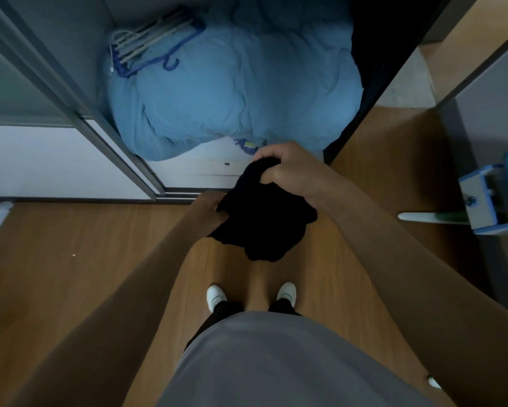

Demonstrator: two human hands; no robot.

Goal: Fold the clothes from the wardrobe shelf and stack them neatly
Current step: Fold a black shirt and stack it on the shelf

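1. In hand: a black garment [264,218], bunched and crumpled, hanging in the air above the wooden floor [70,259], just in front of the open wardrobe.
2. Gripped at its top by the right hand [288,168], with fingers curled round a gathered fold. Held at its near edge by the left hand [210,210], lower down and partly hidden by the cloth.
3. Probably the very start of a fold: lifted but not yet spread, with no crease or tidy stack anywhere in view.
4. Next, likely calls for finding two matching corners or shoulders, drawing the hands apart and shaking the cloth out flat.
5. Beyond, inside the wardrobe: a blue duvet [235,92] filling the bottom, with a bundle of hangers [155,45] lying on its far left part.
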